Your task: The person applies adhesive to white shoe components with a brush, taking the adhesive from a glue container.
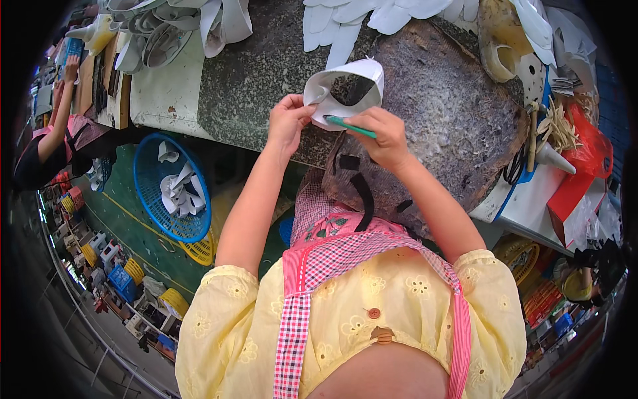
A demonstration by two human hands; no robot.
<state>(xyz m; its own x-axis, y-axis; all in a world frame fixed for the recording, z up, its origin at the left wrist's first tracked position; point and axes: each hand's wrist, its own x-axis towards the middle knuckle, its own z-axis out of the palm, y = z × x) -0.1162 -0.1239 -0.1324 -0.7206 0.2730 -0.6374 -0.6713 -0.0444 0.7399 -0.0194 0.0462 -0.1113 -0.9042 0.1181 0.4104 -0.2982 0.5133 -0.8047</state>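
Observation:
My left hand [290, 124] pinches the near left edge of a white shoe upper [367, 69], bent into a ring with its opening showing. It is held up over the left edge of a round, worn, grey-brown board [452, 100]. The fingers of my right hand [383, 138] are closed round a slim green-handled tool [355, 126]. Its dark tip meets the near edge of the upper; whether it is a brush or another tool I cannot tell. Small black strips [364, 199] lie at the board's near edge, below my right hand.
White shoe uppers [159, 33] are heaped at the far left, flat white pieces [345, 26] fanned out beyond the board. A blue basket [138, 174] with white pieces stands below left. Right are a hammer [532, 136], white nozzle [555, 158] and red bag [585, 163]. Another person's arm [58, 120] shows far left.

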